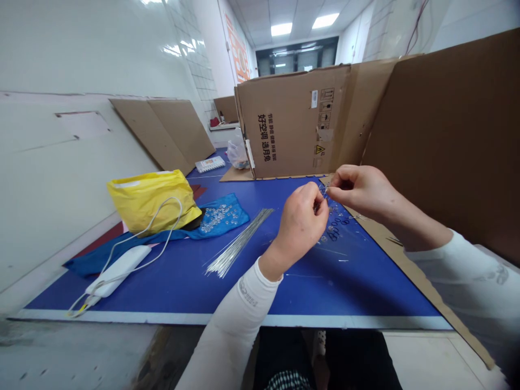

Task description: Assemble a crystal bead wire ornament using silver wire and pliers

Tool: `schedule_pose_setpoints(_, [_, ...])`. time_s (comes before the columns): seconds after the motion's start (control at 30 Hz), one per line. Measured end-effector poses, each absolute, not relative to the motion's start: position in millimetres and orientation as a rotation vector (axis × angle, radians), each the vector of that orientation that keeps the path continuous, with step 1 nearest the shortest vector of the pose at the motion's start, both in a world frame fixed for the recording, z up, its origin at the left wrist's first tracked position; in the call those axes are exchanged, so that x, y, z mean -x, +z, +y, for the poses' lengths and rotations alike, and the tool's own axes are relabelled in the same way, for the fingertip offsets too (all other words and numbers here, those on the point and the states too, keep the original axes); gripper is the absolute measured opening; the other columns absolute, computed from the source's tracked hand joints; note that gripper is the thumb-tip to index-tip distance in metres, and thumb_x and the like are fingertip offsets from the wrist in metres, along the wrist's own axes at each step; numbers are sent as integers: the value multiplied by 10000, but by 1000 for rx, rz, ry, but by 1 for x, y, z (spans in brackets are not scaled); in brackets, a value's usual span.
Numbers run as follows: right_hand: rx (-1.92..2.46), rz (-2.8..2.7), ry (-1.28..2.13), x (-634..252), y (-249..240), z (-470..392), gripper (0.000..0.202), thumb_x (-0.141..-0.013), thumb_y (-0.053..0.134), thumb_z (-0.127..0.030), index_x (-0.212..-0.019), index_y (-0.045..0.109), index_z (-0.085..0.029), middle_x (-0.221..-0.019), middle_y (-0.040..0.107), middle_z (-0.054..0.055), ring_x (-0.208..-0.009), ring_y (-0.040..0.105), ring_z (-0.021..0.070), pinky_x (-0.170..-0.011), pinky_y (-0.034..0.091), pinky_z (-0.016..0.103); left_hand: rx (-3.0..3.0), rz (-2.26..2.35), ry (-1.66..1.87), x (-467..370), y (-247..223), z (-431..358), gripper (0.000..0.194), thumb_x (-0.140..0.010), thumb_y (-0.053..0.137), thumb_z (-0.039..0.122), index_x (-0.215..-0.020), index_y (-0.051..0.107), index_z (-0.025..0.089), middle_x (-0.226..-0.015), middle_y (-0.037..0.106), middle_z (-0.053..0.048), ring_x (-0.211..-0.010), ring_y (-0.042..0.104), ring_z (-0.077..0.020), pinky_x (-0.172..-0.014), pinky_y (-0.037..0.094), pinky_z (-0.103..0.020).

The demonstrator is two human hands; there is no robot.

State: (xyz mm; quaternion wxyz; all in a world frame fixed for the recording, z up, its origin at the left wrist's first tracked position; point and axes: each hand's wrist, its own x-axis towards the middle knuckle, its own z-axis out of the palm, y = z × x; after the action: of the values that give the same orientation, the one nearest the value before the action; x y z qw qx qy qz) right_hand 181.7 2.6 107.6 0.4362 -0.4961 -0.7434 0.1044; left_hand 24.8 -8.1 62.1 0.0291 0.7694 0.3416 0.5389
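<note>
Clear glinting piece [324,189]: located between the two hands above the right part of the blue table [179,292]; its exact form cannot be told. It appears to be pinched between thumb and forefinger of the right hand [357,187]. Left hand [303,216] fingertips are pressed together; whether anything is gripped is hidden. Judged risk: the piece could be dropped among the dark rings [333,233] below if the small pinch slips. Wire bundle [239,244], unbound at its near end, could be scattered if brushed by the left forearm.
</note>
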Motion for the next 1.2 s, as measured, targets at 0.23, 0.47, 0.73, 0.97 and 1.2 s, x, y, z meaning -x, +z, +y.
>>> schedule_pose_setpoints(0.23, [1317, -1775, 5, -175, 102, 3, 219, -617, 625, -144, -474, 491, -241, -555, 534, -8, -553, 482, 150, -535, 340, 320, -2436, 1019, 1622, -27, 59, -1, 356, -800, 545, -16, -695, 319, 238, -674, 456, 25, -679, 473, -160, -651, 358, -313])
schedule_pose_setpoints(0.47, [1363, -1752, 95, -176, 108, 1, 265, -672, 667, -194, -481, 490, -248, -525, 522, -8, -531, 476, 152, -531, 342, 324, -2210, 991, 1594, -28, 58, 4, 204, -825, 580, 41, -780, 473, 209, -720, 554, 26, -653, 509, -119, -643, 402, -272])
schedule_pose_setpoints(0.73, [1381, -1748, 170, -175, 108, 7, 245, -667, 685, -247, -489, 518, -246, -419, 446, -40, -409, 398, 113, -403, 268, 287, -2012, 940, 1591, -28, 62, 1, 187, -842, 560, 24, -939, 582, 182, -757, 622, 16, -632, 575, -91, -628, 473, -236])
schedule_pose_setpoints(0.97, [1398, -1745, 104, -171, 110, 9, 257, -640, 682, -191, -459, 506, -238, -459, 498, -15, -478, 450, 133, -459, 309, 303, -2000, 955, 1628, -29, 62, 1, 172, -840, 583, 35, -908, 558, 192, -797, 640, 9, -659, 596, -92, -637, 478, -236])
schedule_pose_setpoints(1.2, [1390, -1712, 62, -171, 110, 7, 250, -624, 660, -161, -452, 495, -238, -463, 480, -20, -477, 429, 128, -457, 307, 303, -2060, 960, 1598, -32, 55, 6, 230, -814, 567, 1, -928, 541, 200, -731, 604, 25, -652, 583, -110, -637, 458, -257])
